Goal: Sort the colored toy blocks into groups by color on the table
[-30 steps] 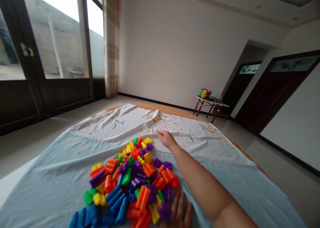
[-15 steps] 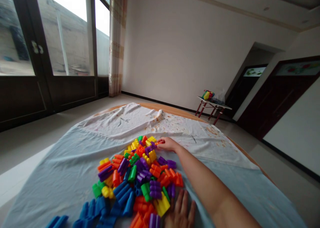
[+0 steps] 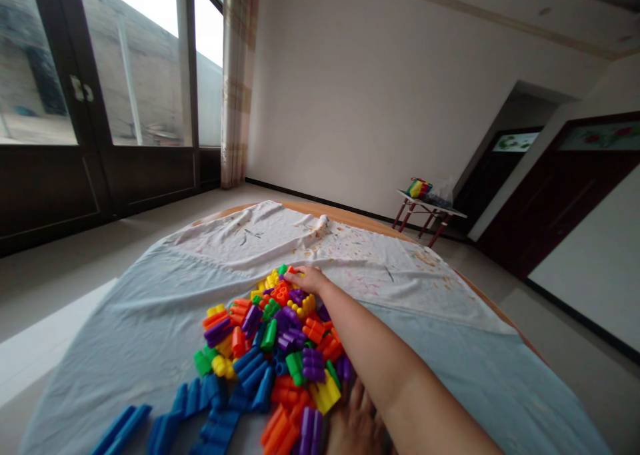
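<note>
A heap of colourful plastic building blocks (image 3: 287,322) spreads over the cloth in front of me, in orange, purple, yellow, green and blue. My right hand (image 3: 307,280) reaches to the far end of the heap. Its fingers are bent round an orange block (image 3: 291,272), partly hidden by the hand, close to yellow and green blocks. My left hand (image 3: 353,422) lies flat at the near right edge of the heap, fingers apart, beside a yellow block (image 3: 325,394) and a purple block (image 3: 311,430). My right forearm covers part of it.
A pale blue and white cloth (image 3: 165,295) with folds covers the round wooden table (image 3: 350,210). Joined blue blocks (image 3: 123,428) lie at the near left. Farther off, a small table (image 3: 435,205) bears a colourful bag (image 3: 419,188). Glass doors (image 3: 95,95) stand at left.
My right hand has moved left along the far end of the heap, from its right edge to the orange block. My left hand stays low, now more covered by the right forearm.
</note>
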### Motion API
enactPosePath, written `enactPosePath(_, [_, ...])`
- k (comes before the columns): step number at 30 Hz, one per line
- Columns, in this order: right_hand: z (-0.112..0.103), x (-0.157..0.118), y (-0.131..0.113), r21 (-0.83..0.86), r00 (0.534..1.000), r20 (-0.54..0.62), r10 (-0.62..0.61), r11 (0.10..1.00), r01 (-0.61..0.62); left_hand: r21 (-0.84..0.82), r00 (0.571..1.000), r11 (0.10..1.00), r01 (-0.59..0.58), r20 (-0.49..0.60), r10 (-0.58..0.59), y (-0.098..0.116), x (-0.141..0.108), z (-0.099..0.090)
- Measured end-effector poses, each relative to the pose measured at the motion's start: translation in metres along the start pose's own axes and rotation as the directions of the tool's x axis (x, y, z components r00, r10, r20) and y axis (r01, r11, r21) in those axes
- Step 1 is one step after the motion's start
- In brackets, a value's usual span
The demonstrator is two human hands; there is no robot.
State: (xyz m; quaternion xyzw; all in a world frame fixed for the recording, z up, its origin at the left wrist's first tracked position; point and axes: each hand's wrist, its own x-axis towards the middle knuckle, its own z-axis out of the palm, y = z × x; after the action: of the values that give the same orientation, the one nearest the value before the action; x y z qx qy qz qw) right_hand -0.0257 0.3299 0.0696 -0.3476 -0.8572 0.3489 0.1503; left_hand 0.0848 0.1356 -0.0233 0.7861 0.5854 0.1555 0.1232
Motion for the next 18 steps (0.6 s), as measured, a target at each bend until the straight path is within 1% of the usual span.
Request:
enactPosePath(1, [0.002,-0.005,-0.002,-0.011,1.000,0.026,-0.004,1.000,0.004,-0.060,0.997,0.997,0.040,0.070,-0.036,0.003,-0.003,-0.009])
enactPosePath(2, [0.005,-0.010,-0.003,-0.019,0.998,0.056,-0.009,1.000,0.010,-0.112,0.992,0.991,0.074,0.112,-0.061,0.007,-0.007,-0.018])
enactPosePath(3, [0.006,-0.017,-0.005,-0.025,0.996,0.088,-0.015,1.000,0.017,-0.153,0.990,0.984,0.091,0.123,-0.072,0.010,-0.010,-0.027])
enactPosePath(5, [0.009,-0.031,-0.011,-0.022,0.986,0.161,-0.037,0.999,0.041,-0.194,0.994,0.977,0.085,0.085,-0.069,0.017,-0.016,-0.040])
enactPosePath(6, [0.009,-0.039,-0.015,-0.018,0.979,0.189,-0.071,0.997,0.075,-0.199,0.995,0.977,0.079,0.068,-0.066,0.019,-0.019,-0.044])
enactPosePath(8, [0.009,-0.058,-0.026,-0.022,0.962,0.210,-0.173,0.983,0.182,-0.184,0.996,0.980,0.078,0.044,-0.072,0.022,-0.022,-0.047])
enactPosePath(10, [0.006,-0.079,-0.041,-0.040,0.938,0.214,-0.274,0.957,0.288,-0.166,0.997,0.983,0.073,0.015,-0.072,0.022,-0.023,-0.045])
enactPosePath(13, [-0.003,-0.111,-0.063,-0.025,0.909,0.229,-0.348,0.932,0.362,-0.138,0.998,0.990,0.031,-0.054,-0.039,0.021,-0.023,-0.044])
enactPosePath(14, [-0.008,-0.121,-0.068,-0.007,0.907,0.213,-0.364,0.928,0.374,-0.121,0.997,0.993,0.013,-0.071,-0.022,0.021,-0.022,-0.045])
enactPosePath(16, [-0.019,-0.141,-0.071,0.021,0.925,0.113,-0.363,0.932,0.363,-0.080,0.997,0.997,-0.014,-0.076,0.008,0.021,-0.021,-0.049])
enactPosePath(18, [-0.030,-0.160,-0.060,0.065,0.957,-0.030,-0.288,0.955,0.289,-0.044,0.997,0.998,-0.037,-0.065,0.034,0.023,-0.020,-0.055])
